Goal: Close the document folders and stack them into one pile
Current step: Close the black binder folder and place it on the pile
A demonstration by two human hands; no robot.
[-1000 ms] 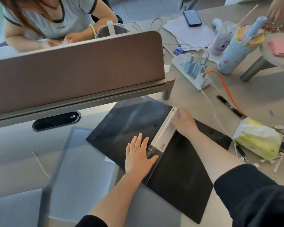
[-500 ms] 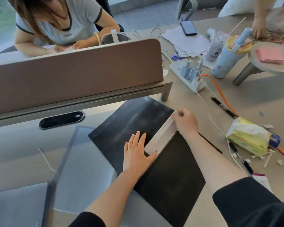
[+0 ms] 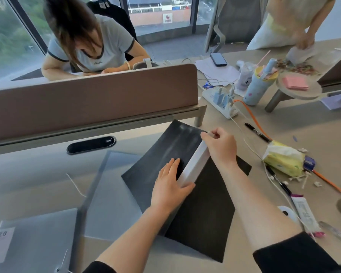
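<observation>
A black document folder (image 3: pixel 203 211) lies open in front of me, its two covers sloping down from a raised white spine (image 3: pixel 197 162). My left hand (image 3: pixel 170 187) rests flat on the left cover, thumb against the near end of the spine. My right hand (image 3: pixel 221 147) grips the far end of the spine with curled fingers. A translucent grey folder (image 3: pixel 112 196) lies open to the left, partly under the black one. Another grey folder with a white label (image 3: pixel 35 241) sits at the near left.
A brown desk divider (image 3: pixel 91 99) runs across the back, a person writing behind it. To the right lie a power strip (image 3: pixel 220 101), orange cable (image 3: pixel 252 119), pens (image 3: pixel 257 133), tissue pack (image 3: pixel 283 160) and a bottle (image 3: pixel 258 85). Another person works at far right.
The folder's spine has risen and its covers fold downward. My right hand has closed around the spine's far end. My view tilted up.
</observation>
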